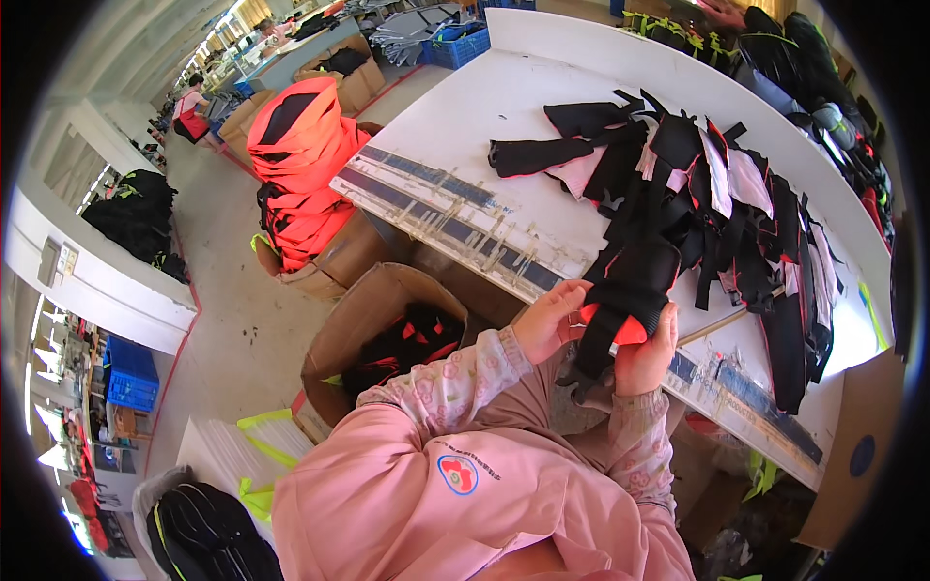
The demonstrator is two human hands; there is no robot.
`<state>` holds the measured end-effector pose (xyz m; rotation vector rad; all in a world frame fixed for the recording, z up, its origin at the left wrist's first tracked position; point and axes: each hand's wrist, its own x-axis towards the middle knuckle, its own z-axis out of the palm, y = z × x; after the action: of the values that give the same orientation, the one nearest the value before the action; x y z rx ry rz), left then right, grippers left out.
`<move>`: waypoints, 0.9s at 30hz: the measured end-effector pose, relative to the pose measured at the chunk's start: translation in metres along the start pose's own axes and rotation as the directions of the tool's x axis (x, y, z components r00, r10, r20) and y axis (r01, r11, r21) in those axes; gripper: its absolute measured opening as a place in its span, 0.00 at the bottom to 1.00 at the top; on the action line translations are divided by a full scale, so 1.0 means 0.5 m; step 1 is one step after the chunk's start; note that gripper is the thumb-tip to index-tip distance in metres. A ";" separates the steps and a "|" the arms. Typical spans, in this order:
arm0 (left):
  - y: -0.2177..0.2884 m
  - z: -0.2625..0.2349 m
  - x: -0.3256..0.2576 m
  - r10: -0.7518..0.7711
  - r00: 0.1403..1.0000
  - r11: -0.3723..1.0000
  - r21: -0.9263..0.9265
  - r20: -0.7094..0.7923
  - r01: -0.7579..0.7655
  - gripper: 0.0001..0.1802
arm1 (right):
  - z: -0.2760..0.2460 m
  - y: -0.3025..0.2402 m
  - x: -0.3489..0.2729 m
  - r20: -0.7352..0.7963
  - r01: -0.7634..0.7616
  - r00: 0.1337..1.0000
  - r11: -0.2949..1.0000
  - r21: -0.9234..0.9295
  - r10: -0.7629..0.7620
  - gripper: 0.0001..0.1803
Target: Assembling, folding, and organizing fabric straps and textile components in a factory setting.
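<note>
Both my hands hold a black padded fabric piece [635, 276] with a bright orange-red lining and a dangling black strap, over the near edge of the white table [528, 87]. My left hand [550, 318] grips its left side, fingers closed on the edge beside the orange lining. On the right side, my right hand [647, 356] is closed round it with the thumb up along the ribbed edge. Just beyond lies a loose heap of similar black fabric pieces [678, 150] with straps, pink-white undersides and red edging.
Left of my arm stands an open cardboard box [334, 324] with black and red pieces. Behind it, stacked orange fabric [300, 145] fills another box. A wooden stick [727, 324] lies near the table edge. Black bags [823, 73] are piled beyond the table's far side. A person [191, 111] stands far left.
</note>
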<state>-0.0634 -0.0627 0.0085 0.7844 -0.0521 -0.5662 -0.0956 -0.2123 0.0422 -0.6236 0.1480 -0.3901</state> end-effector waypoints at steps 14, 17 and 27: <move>0.005 0.006 -0.003 0.042 0.988 0.961 -0.277 0.151 0.002 0.16 | -0.006 0.019 -0.006 0.072 -0.166 0.984 0.984 0.069 0.161 0.10; 0.017 -0.016 0.001 0.125 0.959 0.938 -0.345 0.256 -0.030 0.17 | -0.014 0.023 0.004 0.063 -0.252 0.967 0.960 0.118 0.246 0.12; 0.069 -0.007 0.019 0.116 0.992 0.948 -0.294 -0.045 -0.124 0.17 | -0.028 0.026 0.031 0.107 -0.214 0.964 0.950 -0.228 0.243 0.11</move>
<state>-0.0384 -0.0458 0.0278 0.4918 0.0104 -0.4350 -0.0806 -0.2162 0.0230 -0.8347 0.1332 -0.1065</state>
